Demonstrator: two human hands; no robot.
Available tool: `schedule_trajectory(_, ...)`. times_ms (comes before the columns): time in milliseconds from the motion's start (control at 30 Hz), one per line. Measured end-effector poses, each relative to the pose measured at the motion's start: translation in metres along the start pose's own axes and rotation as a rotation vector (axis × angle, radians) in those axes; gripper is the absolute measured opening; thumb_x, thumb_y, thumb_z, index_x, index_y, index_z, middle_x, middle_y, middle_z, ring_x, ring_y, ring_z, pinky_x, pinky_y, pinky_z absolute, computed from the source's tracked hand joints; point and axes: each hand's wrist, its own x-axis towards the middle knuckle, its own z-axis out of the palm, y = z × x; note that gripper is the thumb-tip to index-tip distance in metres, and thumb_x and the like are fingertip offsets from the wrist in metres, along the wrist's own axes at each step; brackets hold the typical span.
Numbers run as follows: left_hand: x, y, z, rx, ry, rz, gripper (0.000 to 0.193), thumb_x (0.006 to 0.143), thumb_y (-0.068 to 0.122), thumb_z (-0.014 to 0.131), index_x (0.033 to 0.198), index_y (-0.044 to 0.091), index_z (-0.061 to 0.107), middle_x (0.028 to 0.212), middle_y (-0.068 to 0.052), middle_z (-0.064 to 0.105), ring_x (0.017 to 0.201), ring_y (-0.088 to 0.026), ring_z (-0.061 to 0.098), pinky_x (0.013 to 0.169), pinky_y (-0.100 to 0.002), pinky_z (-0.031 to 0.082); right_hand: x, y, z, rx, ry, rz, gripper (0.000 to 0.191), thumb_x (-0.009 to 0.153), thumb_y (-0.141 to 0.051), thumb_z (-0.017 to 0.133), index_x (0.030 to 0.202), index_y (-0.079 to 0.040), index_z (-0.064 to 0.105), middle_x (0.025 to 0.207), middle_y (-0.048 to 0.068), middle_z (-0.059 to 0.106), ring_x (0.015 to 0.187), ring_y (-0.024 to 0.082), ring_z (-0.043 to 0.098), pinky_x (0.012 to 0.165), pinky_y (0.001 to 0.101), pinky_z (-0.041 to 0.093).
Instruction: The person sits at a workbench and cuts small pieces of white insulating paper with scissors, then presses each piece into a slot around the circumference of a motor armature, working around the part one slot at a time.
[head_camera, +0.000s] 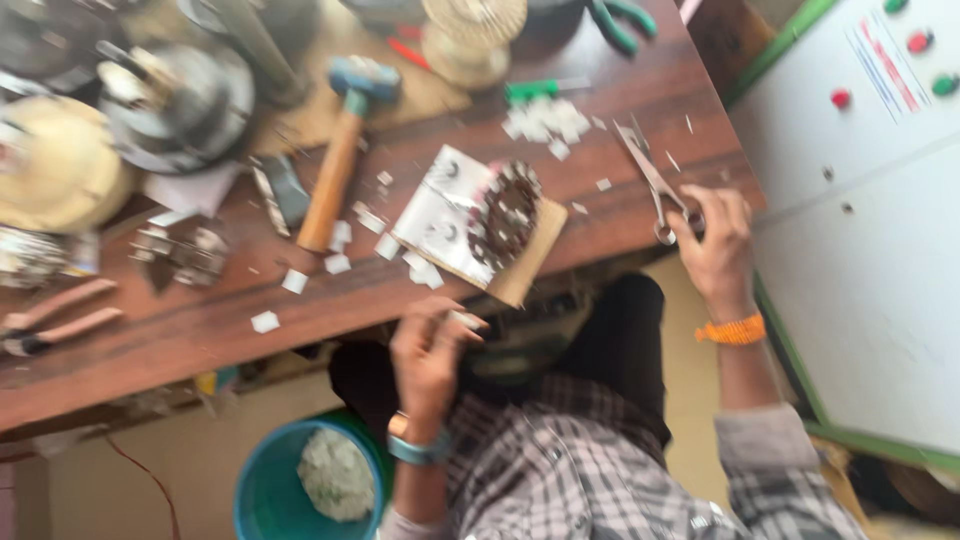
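The right hand (712, 240) was closed around the ring handles of a pair of long steel scissors (648, 178) at the right end of the brown wooden surface (180, 335), the blades lying on the wood and pointing towards the far edge. The left hand (428, 350) hung just off the near edge, its fingertips pinched on a small white paper slip (466, 320). Between the hands, at the near edge, a round copper-wound motor stator (503, 213) sat on a silver plate (440, 215) over a tan board. White paper scraps (545, 122) littered the surface. A wooden-handled hammer with a blue head (340, 150) lay left of the plate. A teal plastic bucket (265, 490) stood on the floor below the near edge.
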Motion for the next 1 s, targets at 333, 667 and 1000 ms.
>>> schedule_trajectory(333,-0.019,-0.058,0.033,-0.257,-0.342,-0.296,0.015,0.099,0.0,0.068,0.112,-0.007,0.069,0.097,-0.014,0.076,0.078,-0.014,0.071,0.07,-0.026,0.058,-0.002,-0.024,-0.024,-0.2,-0.478,0.444,0.061,0.09,-0.028,0.077,0.147,-0.027,0.055,0.109,0.01,0.076,0.099,0.037,0.069,0.086,0.0502,0.053)
schedule_trajectory(667,0.012,-0.032,0.088,-0.224,-0.43,-0.239,0.014,0.1,0.007,0.068,0.109,-0.003,0.072,0.098,-0.009,0.075,0.067,-0.013,0.071,0.053,-0.022,0.05,-0.056,0.002,-0.003,1.231,-0.514,0.577,0.062,0.088,-0.004,0.077,0.147,0.001,0.057,0.1,0.0,0.058,0.088,0.01,0.057,0.074,0.0264,0.049)
schedule_trajectory(1000,0.044,-0.057,0.127,-0.087,-0.325,-0.17,0.016,0.1,0.009,0.072,0.11,-0.003,0.074,0.092,-0.008,0.077,0.071,-0.009,0.07,0.062,-0.022,0.058,-0.097,-0.039,-0.026,1.193,-1.056,0.623,0.086,0.066,-0.031,0.09,0.142,-0.004,0.06,0.092,-0.002,0.062,0.087,0.009,0.059,0.074,0.0266,0.05)
